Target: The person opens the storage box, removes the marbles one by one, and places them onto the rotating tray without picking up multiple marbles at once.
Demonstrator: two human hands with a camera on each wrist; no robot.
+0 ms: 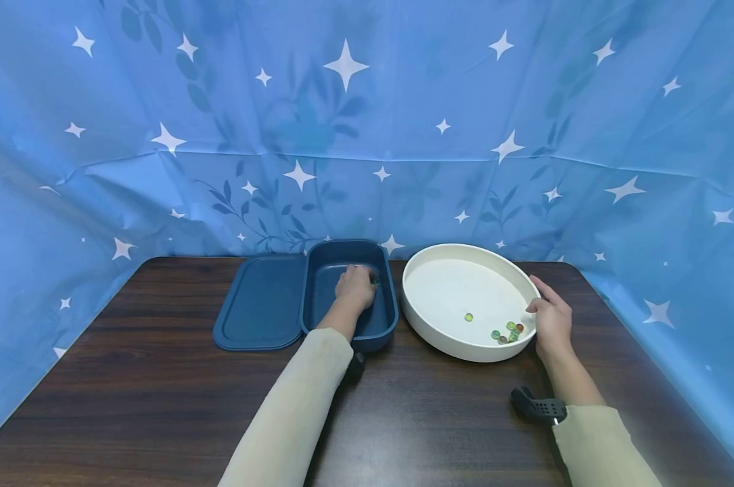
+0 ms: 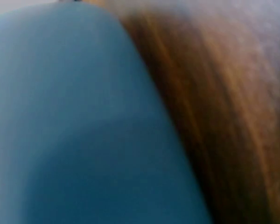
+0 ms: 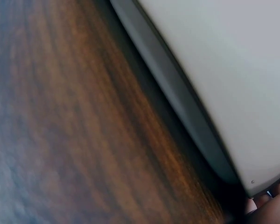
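My left hand is down inside a deep blue rectangular box, fingers curled. A small greenish marble shows at its thumb side; whether more are in the hand is hidden. My right hand grips the rim of a round white tray at its right side, thumb over the edge and other fingers outside. Several green and reddish-brown glass marbles lie clustered near that hand, and one yellow-green marble lies apart. The left wrist view shows only the blurred box wall.
A flat blue lid lies on the dark wooden table, left of the box. The tray stands just right of the box with a narrow gap. Behind the table hangs a blue star-patterned cloth.
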